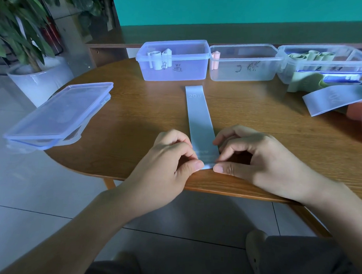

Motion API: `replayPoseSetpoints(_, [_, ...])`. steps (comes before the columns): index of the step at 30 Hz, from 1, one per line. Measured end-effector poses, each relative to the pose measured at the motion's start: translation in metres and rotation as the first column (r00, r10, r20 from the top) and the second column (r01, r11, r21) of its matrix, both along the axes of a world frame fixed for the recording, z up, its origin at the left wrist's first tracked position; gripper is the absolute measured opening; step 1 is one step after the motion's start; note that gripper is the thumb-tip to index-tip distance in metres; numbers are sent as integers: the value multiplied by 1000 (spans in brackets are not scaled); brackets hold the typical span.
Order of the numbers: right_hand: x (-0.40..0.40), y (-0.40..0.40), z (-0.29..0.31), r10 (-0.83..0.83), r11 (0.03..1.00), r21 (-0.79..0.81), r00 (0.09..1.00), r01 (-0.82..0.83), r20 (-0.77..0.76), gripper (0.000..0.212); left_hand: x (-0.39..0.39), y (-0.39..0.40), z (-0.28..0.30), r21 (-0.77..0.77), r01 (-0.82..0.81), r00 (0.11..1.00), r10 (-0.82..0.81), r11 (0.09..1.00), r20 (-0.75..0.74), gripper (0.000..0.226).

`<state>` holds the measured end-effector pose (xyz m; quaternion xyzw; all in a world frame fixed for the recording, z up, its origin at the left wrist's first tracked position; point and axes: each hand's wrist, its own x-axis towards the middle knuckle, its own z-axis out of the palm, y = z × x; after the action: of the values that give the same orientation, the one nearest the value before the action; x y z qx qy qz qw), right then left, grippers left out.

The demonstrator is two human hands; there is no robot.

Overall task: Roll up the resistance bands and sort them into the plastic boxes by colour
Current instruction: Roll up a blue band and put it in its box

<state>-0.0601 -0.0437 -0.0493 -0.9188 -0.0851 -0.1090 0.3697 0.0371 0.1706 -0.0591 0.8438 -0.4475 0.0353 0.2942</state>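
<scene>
A pale blue band (199,117) marked "20" lies flat on the wooden table (135,119), running from the boxes toward me. My left hand (171,159) and my right hand (249,157) pinch its near end between thumbs and fingers, where a small fold begins. Three clear plastic boxes stand in a row at the back: the left box (186,73) holds rolled pale blue bands, the middle box (260,74) holds one pink roll (215,59), the right box (301,73) holds green rolls.
A stack of clear lids (60,114) overhangs the table's left edge. Loose bands, blue (329,101), green (305,81) and pink (359,114), lie piled at the right. A potted plant (25,35) stands on the floor to the left. My knees are below the near table edge.
</scene>
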Motion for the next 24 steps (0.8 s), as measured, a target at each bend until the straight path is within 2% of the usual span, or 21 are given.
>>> replayPoseSetpoints(6, [0, 1, -1, -49, 999, -18, 999, 49, 19, 15, 0, 0, -1, 21, -16, 999, 15, 1000, 40, 32])
replayPoseSetpoints(12, [0, 0, 2, -106, 994, -3, 991, 106, -76, 24, -1, -4, 1, 37, -40, 998, 38, 999, 49, 43])
replayPoseSetpoints(17, [2, 1, 3, -115, 992, -57, 985, 108, -128, 20, -3, -6, 2, 36, -63, 997, 61, 997, 55, 48])
replayPoseSetpoints(24, [5, 1, 6, -156, 986, -87, 971, 143, -178, 21, -4, -7, 2, 17, -117, 991, 116, 993, 63, 42])
